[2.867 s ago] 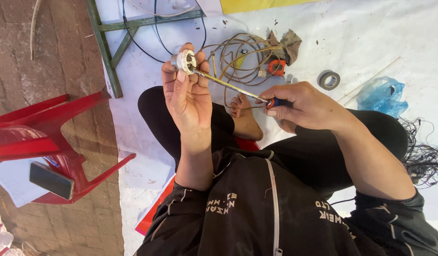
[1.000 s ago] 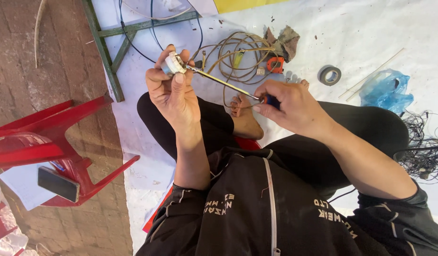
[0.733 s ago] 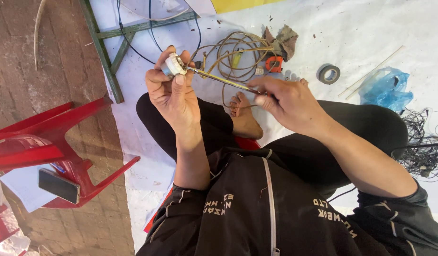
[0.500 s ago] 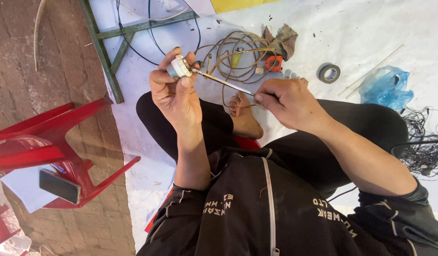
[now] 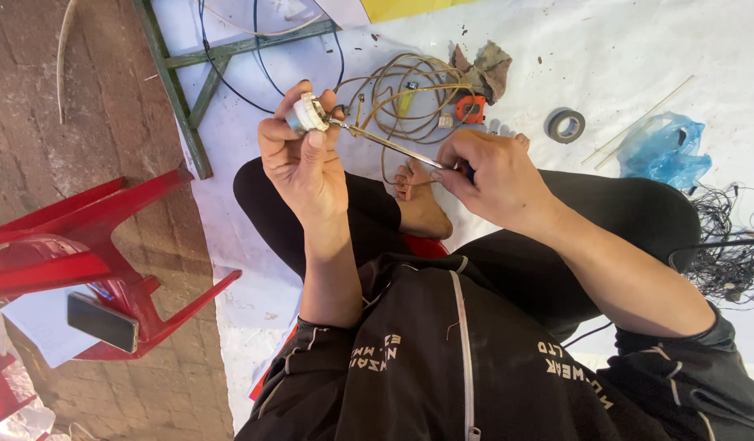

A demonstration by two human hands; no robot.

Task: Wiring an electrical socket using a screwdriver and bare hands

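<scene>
Now: screwdriver tip set into a small white fitting

Up at chest height, the small white fitting (image 5: 309,113) sits pinched between thumb and fingertips of the left hand (image 5: 303,167). The right hand (image 5: 495,181) has its fingers pressed around the screwdriver (image 5: 389,141), whose tip meets the fitting. Likely a screw is being turned; holding the fitting steady matters most. Beyond lie a coil of wire (image 5: 409,94), tape roll (image 5: 564,125) and blue bag (image 5: 662,149)

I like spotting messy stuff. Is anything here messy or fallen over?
Yes. The red plastic chair lies tipped on its side on the bricks, and loose wires and black cords sprawl in tangles across the white sheet.
</scene>
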